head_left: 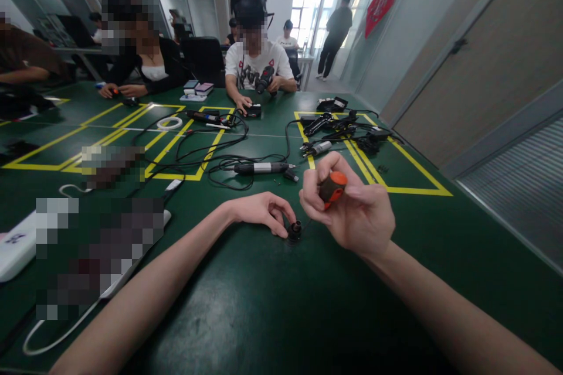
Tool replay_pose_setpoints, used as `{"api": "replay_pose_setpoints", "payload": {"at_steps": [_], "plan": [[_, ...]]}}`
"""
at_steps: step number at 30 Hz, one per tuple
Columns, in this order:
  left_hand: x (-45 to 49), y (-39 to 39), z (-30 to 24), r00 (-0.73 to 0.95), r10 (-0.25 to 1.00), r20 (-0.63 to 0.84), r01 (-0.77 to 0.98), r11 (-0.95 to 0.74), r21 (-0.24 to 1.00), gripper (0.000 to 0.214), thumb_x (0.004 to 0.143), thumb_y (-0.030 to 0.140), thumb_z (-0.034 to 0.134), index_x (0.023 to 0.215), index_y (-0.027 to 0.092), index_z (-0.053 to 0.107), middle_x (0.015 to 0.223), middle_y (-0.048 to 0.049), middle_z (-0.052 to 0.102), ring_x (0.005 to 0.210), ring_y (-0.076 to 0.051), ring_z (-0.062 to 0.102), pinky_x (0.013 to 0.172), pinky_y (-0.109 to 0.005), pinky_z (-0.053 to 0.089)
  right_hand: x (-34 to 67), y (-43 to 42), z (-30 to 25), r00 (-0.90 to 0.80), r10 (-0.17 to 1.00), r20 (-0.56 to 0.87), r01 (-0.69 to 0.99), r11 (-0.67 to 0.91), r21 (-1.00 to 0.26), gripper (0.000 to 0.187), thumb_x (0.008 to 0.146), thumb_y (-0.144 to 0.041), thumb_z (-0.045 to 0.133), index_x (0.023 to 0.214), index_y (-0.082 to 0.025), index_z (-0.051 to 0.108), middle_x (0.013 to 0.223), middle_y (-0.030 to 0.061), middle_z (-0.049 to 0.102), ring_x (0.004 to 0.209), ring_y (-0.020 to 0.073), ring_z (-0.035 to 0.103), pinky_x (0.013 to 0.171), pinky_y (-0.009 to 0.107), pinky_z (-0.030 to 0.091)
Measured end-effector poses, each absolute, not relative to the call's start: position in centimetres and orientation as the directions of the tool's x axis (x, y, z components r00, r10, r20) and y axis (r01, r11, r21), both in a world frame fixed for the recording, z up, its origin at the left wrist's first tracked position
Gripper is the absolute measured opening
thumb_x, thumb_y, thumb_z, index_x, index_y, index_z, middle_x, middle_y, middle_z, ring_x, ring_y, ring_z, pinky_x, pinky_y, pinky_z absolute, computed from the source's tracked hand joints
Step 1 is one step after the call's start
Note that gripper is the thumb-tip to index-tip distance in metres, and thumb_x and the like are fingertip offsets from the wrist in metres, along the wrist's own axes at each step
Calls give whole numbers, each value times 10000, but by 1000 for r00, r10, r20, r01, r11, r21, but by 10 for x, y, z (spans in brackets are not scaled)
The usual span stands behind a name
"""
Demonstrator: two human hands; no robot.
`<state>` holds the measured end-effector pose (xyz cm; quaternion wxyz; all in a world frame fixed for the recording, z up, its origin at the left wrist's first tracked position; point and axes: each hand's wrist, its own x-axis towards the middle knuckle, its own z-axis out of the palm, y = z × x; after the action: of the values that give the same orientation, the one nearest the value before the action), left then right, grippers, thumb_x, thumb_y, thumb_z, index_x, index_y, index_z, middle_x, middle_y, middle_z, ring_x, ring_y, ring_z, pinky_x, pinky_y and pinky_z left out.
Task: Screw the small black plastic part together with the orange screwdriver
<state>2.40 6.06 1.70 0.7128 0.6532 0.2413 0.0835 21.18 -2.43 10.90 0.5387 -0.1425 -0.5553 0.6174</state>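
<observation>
One small black part (294, 232) sits on the green tabletop (229, 304), where the left hand (266, 211) pinches it between thumb and fingertips, a narrow grip that probably serves to steady it. The right hand (358, 222) has its grip curled closed around an orange-and-black handle (333, 189), raised above the tabletop near the part, likely for fine control; any tip beneath is too faint to make out. Beyond, a silver-and-black driver (264, 168) lies apart, presumably out of the hands' way.
</observation>
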Motion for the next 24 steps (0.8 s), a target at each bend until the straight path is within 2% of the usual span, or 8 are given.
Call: {"api": "replay_pose_setpoints", "payload": {"at_steps": [4, 8, 13, 17, 20, 24], "plan": [[23, 61, 19, 873, 423, -243, 208, 126, 970, 601, 598, 400, 1008, 1099, 147, 793, 823, -26, 783, 721, -123, 703, 734, -244, 561, 210, -24, 109, -345, 842, 416, -462, 233, -856, 214, 878, -419, 557, 831, -211, 577, 715, -11, 536, 475, 124, 398, 444, 273, 299], [23, 61, 17, 863, 450, -232, 195, 127, 973, 560, 591, 370, 1012, 1057, 152, 790, 811, -28, 788, 718, -133, 712, 753, -269, 578, 208, -26, 109, -374, 845, 382, -487, 172, -856, 297, 901, -466, 545, 783, -200, 605, 638, -17, 467, 508, 134, 345, 424, 255, 262], [24, 60, 17, 868, 439, -231, 191, 135, 972, 471, 601, 370, 1009, 968, 166, 793, 744, -7, 773, 665, -123, 699, 698, -248, 560, 209, -27, 108, -371, 833, 410, -529, 173, -831, 182, 843, -384, 587, 935, -232, 549, 627, -58, 474, 477, 119, 300, 439, 233, 255], [24, 60, 19, 865, 440, -241, 197, 145, 970, 561, 574, 404, 1021, 1031, 165, 800, 779, -12, 782, 672, -119, 696, 691, -244, 557, 209, -25, 109, -352, 841, 412, -512, 195, -837, 162, 842, -354, 591, 905, -249, 486, 662, -59, 526, 448, 108, 346, 435, 234, 268], [24, 60, 20, 864, 438, -248, 206, 143, 968, 610, 563, 428, 1022, 1063, 157, 801, 804, -18, 787, 693, -118, 700, 718, -244, 561, 208, -24, 110, -348, 843, 410, -503, 201, -841, 150, 850, -366, 578, 888, -233, 521, 668, -42, 549, 451, 116, 384, 438, 251, 289], [24, 60, 18, 866, 435, -247, 206, 139, 968, 555, 580, 422, 1016, 1012, 152, 795, 736, -6, 767, 663, -111, 686, 712, -239, 552, 207, -25, 111, -362, 854, 373, -502, 159, -850, 179, 856, -392, 545, 850, -216, 576, 604, -39, 494, 469, 132, 344, 438, 258, 278]]}}
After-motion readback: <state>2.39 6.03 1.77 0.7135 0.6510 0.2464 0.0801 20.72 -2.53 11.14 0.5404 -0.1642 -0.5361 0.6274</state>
